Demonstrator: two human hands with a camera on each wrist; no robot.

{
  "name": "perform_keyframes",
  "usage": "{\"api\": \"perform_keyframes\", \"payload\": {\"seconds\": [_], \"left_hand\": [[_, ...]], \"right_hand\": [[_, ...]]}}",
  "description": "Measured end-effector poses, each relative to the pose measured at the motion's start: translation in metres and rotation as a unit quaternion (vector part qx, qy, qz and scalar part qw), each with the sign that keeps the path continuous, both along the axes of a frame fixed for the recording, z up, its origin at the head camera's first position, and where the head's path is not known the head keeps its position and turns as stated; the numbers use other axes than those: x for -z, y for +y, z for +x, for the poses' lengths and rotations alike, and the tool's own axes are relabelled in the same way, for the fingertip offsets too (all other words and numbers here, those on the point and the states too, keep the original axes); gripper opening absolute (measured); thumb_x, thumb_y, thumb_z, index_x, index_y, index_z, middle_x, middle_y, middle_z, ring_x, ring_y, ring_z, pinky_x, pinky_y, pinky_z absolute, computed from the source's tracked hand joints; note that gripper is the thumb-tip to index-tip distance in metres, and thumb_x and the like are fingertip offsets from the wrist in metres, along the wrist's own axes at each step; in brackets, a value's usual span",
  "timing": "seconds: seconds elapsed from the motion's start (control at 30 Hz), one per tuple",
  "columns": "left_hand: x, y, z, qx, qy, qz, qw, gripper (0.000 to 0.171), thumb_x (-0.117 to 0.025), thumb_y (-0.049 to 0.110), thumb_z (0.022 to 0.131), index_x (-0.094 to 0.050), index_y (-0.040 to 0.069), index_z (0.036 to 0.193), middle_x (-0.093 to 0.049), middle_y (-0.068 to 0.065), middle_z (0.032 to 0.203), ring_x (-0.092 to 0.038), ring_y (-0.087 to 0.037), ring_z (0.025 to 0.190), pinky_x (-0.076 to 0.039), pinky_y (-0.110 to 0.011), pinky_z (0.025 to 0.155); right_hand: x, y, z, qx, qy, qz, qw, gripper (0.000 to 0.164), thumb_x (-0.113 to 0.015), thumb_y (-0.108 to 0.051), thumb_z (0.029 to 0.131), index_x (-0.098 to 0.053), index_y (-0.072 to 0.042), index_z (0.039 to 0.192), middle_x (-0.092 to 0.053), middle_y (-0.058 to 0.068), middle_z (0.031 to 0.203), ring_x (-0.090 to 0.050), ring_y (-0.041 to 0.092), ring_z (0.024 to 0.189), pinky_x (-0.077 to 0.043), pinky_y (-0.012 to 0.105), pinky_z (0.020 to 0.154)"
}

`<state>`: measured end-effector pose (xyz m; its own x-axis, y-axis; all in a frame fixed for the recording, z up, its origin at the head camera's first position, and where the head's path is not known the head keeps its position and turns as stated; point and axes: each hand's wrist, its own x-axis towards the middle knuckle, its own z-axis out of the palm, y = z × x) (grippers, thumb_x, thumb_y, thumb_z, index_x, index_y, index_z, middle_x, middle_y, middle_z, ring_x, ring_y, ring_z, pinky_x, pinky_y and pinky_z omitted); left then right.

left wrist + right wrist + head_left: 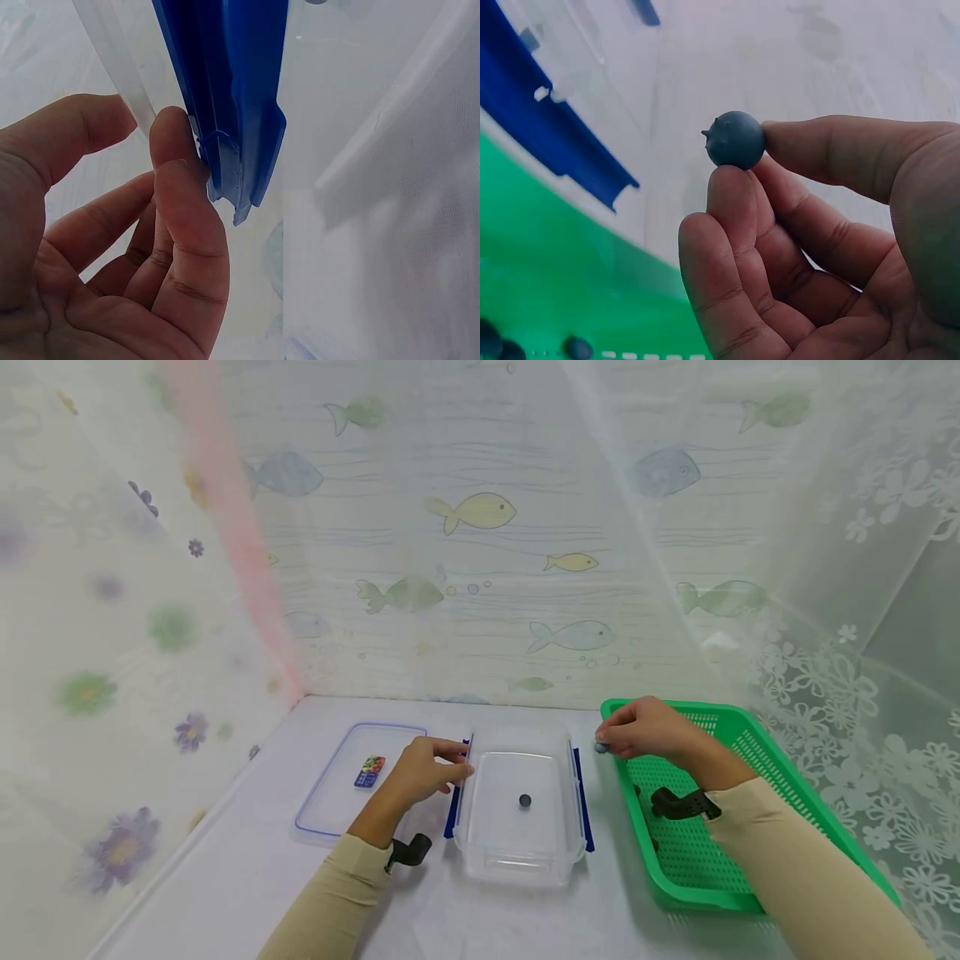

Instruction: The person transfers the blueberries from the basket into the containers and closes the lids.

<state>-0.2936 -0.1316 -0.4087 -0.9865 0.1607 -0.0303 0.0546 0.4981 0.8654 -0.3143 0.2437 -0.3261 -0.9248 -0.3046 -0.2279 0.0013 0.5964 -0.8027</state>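
Behind everything, a sheer curtain (480, 572) with drawn fish; below it, a white counter (225, 872). On the right of the counter, a green perforated basket (705, 900), long axis running away from the person. Beside it, near the middle, an open clear container (517, 864), lengthwise in the same near-to-far direction. Left of that, a flat clear lid (330, 785) with a blue edge, also longer from near to far. At the container's left wall, the left hand (423, 771), grasping the clear rim between thumb and fingers. Raised by the basket's far left corner, the right hand (648, 727), pinching a ball between thumb and fingertip, the other fingers loosely bent. Along the container's long sides, two blue clasps (582, 802), parallel to its length. On the lid, a small colourful label (370, 772). Smallest of all: the held blue-grey ball (736, 140), aloft between container and basket, nearly round and so without a clear long axis, tiny spikes pointing left in the right-wrist view, away from the thumb; a similar dark ball (525, 800) inside the container, around its middle; several dark berries (577, 347) in the basket, close to its left wall.
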Motion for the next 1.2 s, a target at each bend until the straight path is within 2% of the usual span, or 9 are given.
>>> {"api": "perform_keyframes", "payload": {"seconds": [0.13, 0.33, 0.57, 0.77, 1.0, 1.2], "left_hand": [[0.0, 0.001, 0.0, 0.0, -0.001, 0.0, 1.0, 0.043, -0.082, 0.022, 0.089, -0.072, 0.01, 0.13, -0.074, -0.004, 0.105, -0.072, -0.017, 0.075, -0.063, -0.032, 0.068], [0.0, 0.001, 0.001, -0.004, -0.009, 0.001, 1.0, 0.041, -0.082, 0.023, 0.089, -0.073, 0.013, 0.128, -0.073, -0.003, 0.104, -0.072, -0.017, 0.077, -0.063, -0.032, 0.069], [0.0, 0.001, 0.002, -0.004, -0.008, 0.002, 1.0, 0.039, -0.082, 0.022, 0.089, -0.074, 0.012, 0.126, -0.073, -0.003, 0.102, -0.072, -0.017, 0.076, -0.063, -0.033, 0.068], [0.001, 0.0, 0.002, -0.002, -0.007, 0.003, 1.0, 0.041, -0.081, 0.022, 0.089, -0.073, 0.011, 0.127, -0.073, -0.004, 0.102, -0.072, -0.017, 0.076, -0.063, -0.033, 0.068], [0.005, 0.0, 0.001, 0.003, -0.01, -0.001, 0.9999, 0.041, -0.081, 0.023, 0.089, -0.074, 0.012, 0.127, -0.073, -0.003, 0.103, -0.072, -0.016, 0.077, -0.063, -0.032, 0.068], [0.001, -0.001, 0.001, 0.0, -0.002, -0.004, 1.0, 0.042, -0.081, 0.024, 0.089, -0.074, 0.012, 0.128, -0.073, -0.002, 0.103, -0.072, -0.017, 0.075, -0.063, -0.032, 0.068]], "right_hand": [[0.003, -0.012, -0.001, -0.006, -0.005, -0.007, 1.0, 0.034, -0.073, -0.025, 0.097, -0.073, 0.001, 0.119, -0.077, 0.01, 0.106, -0.072, 0.019, 0.092, -0.063, 0.038, 0.088], [0.01, -0.028, -0.003, -0.009, -0.009, -0.022, 1.0, 0.029, -0.075, -0.023, 0.094, -0.075, -0.001, 0.113, -0.077, 0.01, 0.102, -0.073, 0.019, 0.088, -0.063, 0.042, 0.089], [0.018, -0.043, -0.005, -0.02, -0.009, -0.036, 0.999, 0.027, -0.074, -0.021, 0.095, -0.076, 0.001, 0.11, -0.079, 0.008, 0.096, -0.074, 0.026, 0.09, -0.063, 0.037, 0.084], [0.027, -0.047, -0.004, -0.014, -0.02, -0.043, 0.999, 0.026, -0.075, -0.02, 0.095, -0.075, 0.001, 0.11, -0.079, 0.009, 0.095, -0.073, 0.022, 0.086, -0.063, 0.04, 0.086], [0.038, -0.046, -0.005, -0.007, -0.029, -0.05, 0.998, 0.03, -0.074, -0.022, 0.096, -0.074, 0.003, 0.114, -0.079, 0.009, 0.098, -0.075, 0.027, 0.092, -0.063, 0.041, 0.088], [0.038, -0.044, -0.008, -0.008, -0.016, -0.06, 0.998, 0.033, -0.074, -0.025, 0.096, -0.075, 0.001, 0.116, -0.079, 0.009, 0.1, -0.075, 0.031, 0.097, -0.063, 0.04, 0.089]]}}
